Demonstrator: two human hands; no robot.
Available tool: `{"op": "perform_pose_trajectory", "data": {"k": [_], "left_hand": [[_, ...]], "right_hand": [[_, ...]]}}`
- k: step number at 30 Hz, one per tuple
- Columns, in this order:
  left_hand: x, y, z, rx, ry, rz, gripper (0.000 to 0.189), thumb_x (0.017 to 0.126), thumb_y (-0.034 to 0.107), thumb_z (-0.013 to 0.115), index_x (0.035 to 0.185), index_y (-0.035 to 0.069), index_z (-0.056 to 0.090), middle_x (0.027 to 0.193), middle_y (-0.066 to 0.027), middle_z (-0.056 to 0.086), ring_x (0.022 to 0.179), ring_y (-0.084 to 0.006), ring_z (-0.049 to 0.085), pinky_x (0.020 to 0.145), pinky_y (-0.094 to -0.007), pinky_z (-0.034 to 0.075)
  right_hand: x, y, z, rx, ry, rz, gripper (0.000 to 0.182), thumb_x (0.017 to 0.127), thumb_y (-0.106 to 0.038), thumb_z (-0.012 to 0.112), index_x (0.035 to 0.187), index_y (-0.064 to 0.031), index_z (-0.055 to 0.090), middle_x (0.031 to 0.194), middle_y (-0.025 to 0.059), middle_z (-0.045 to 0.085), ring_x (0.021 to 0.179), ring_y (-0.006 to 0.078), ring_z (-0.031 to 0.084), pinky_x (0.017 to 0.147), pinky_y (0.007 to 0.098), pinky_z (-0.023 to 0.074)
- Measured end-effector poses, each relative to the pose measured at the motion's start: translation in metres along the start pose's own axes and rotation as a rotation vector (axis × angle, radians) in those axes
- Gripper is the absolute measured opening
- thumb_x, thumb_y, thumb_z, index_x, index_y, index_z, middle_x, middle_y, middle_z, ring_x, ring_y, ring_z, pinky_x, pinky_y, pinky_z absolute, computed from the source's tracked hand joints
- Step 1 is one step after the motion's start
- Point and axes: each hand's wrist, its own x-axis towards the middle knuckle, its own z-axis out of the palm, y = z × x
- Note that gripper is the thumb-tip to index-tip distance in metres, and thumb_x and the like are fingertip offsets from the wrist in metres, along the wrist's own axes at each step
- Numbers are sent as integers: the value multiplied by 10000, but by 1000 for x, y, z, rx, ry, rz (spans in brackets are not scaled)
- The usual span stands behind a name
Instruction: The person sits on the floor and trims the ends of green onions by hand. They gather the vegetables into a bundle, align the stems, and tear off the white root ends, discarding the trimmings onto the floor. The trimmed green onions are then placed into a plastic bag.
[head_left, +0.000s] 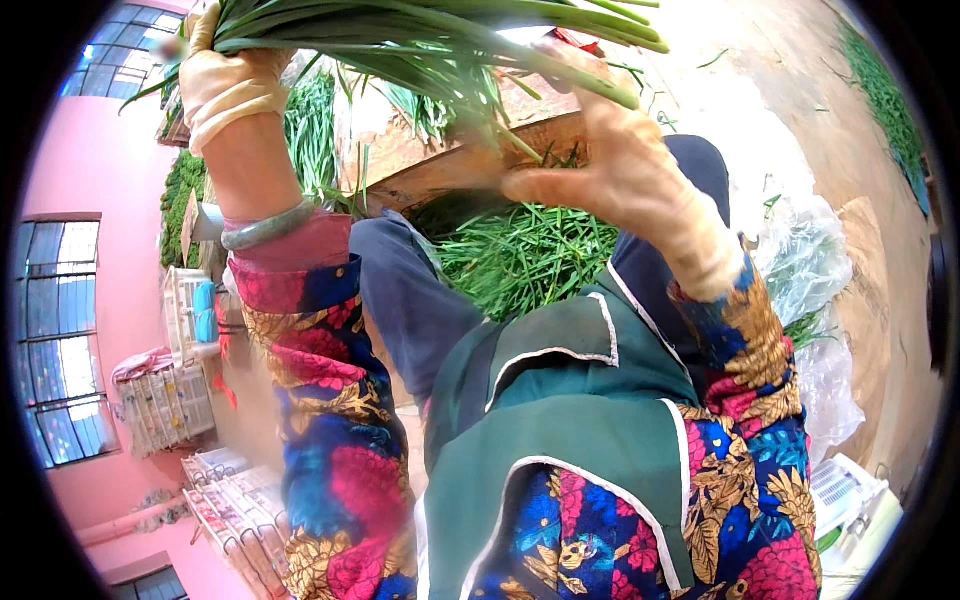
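Note:
A bundle of long flat green leaves with pale stalk ends lies across the top of the view. My left hand, in a cream glove, grips its leafy end at the upper left. My right hand, gloved too, is beside the stalk ends with thumb and fingers spread; its fingertips are blurred and partly behind the stalks, so any contact is unclear. Between my knees, below the bundle, is a heap of loose green cuttings. A brown board edge runs behind that heap.
More green leaves lie beyond my left wrist. Clear plastic sheeting is on the floor at right, with a long green pile farther off. Plastic crates stand by the pink wall at left. A white basket is at lower right.

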Motion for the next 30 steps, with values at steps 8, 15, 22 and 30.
{"op": "perform_pose_trajectory", "data": {"k": [8, 15, 22, 30], "left_hand": [[-30, -9, 16, 329, -111, 225, 283, 1005, 212, 443, 1215, 81, 581, 1255, -116, 622, 1212, -262, 535, 1031, -455, 455], [-29, -18, 11, 434, -149, 288, 283, 979, 235, 484, 1187, 81, 597, 1237, -111, 633, 1182, -271, 554, 1002, -471, 465], [-8, 1, -14, 697, -102, 438, 287, 953, 259, 525, 1160, 80, 613, 1219, -106, 644, 1152, -281, 574, 973, -487, 475], [-6, 23, -35, 1231, 100, 514, 296, 923, 285, 572, 1128, 80, 631, 1198, -100, 657, 1118, -292, 597, 940, -505, 486]], "right_hand": [[22, 25, 33, 260, 57, -134, 193, 871, -166, 604, 1041, -89, 653, 845, 158, 672, 775, 335, 656, 677, 423, 500], [-11, 45, 25, -96, 24, -216, 250, 943, -169, 578, 1168, -61, 603, 831, 162, 656, 706, 307, 631, 634, 386, 498], [-130, 85, -84, 3, -160, 653, 220, 956, -91, 527, 1167, -43, 566, 878, 140, 662, 775, 267, 644, 655, 348, 494], [-409, 146, -190, -129, 397, 1256, 255, 1001, -253, 473, 1007, -36, 608, 815, -1, 523, 716, 108, 443, 621, 274, 369]]}}
